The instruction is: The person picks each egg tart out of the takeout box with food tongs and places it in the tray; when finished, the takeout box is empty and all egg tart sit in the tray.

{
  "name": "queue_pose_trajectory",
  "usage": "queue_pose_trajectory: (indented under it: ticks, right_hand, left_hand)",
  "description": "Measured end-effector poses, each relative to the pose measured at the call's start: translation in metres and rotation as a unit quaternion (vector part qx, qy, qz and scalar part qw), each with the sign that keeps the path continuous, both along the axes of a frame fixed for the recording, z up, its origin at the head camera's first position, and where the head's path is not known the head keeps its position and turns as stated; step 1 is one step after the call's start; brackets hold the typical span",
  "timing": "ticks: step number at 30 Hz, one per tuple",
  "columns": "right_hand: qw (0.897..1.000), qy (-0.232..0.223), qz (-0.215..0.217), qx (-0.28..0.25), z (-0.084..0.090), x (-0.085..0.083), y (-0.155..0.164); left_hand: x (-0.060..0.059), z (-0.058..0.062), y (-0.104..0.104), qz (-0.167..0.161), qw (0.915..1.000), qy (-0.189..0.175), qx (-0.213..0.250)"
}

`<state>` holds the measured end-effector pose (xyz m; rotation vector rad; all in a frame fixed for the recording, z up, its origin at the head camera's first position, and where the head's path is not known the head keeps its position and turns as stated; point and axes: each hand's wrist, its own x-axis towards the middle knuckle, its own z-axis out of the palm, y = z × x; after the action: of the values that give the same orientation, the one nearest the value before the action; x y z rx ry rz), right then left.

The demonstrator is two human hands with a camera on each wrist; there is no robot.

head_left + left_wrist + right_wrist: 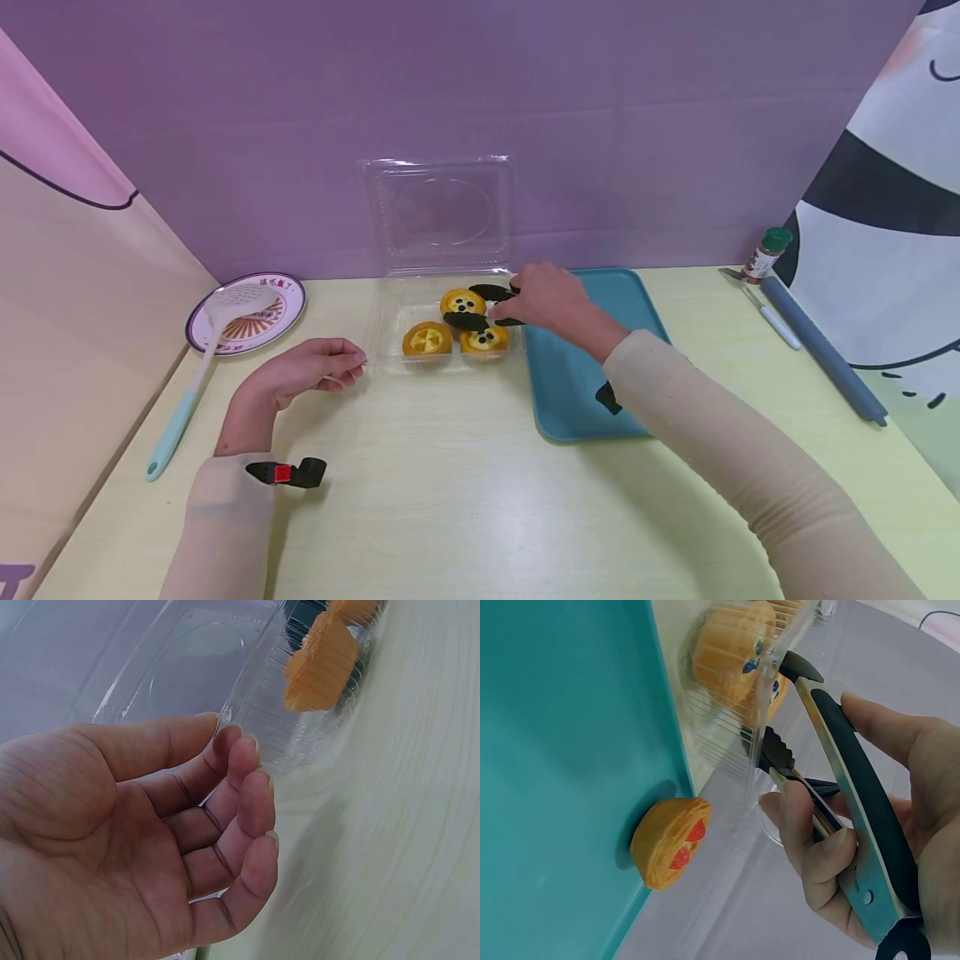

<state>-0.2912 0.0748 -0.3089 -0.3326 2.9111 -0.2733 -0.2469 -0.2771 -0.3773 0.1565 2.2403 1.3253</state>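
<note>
My right hand [551, 296] grips black-and-silver tongs [862, 787] above a clear plastic container [390, 329]. The tongs' black tips stand apart on either side of the rear egg tart [459, 298], which has blueberries on top. In front of it sit another blueberry tart [480, 342] and a tart with yellow wedges [427, 340]. My left hand [315, 367] pinches the container's left edge between thumb and forefinger, the other fingers curled loosely. On the blue tray [562, 400] lies a tart with red pieces [667, 844], hidden behind my right arm in the head view.
The container's clear lid [442, 212] stands upright against the purple backdrop. At left, a skimmer [176, 429] leans on a patterned plate [292, 304]. Along the right lie a small knife [776, 325], a grey-blue rod [825, 350] and a green-capped jar [767, 254].
</note>
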Motion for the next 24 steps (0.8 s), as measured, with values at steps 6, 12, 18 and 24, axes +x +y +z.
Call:
queue_pose_trajectory:
  ticks: [6,12,18,24]
  right_hand:
    - [1.000,0.009,-0.001,-0.026,-0.003,0.003,0.008]
    - [0.998,0.019,-0.015,-0.054,-0.003,0.008,0.014]
    - [0.997,0.035,-0.019,-0.065,-0.002,0.011,0.022]
    - [0.993,0.038,-0.037,-0.109,-0.001,0.018,0.033]
  left_hand:
    - [-0.001,0.001,0.001,-0.002,1.0000,-0.003,-0.002]
    - [-0.001,0.000,0.001,-0.003,1.0000,-0.003,-0.004]
    - [-0.002,-0.001,-0.001,0.001,1.0000,-0.002,-0.005]
    - [-0.002,-0.003,-0.001,0.000,1.0000,-0.002,-0.003]
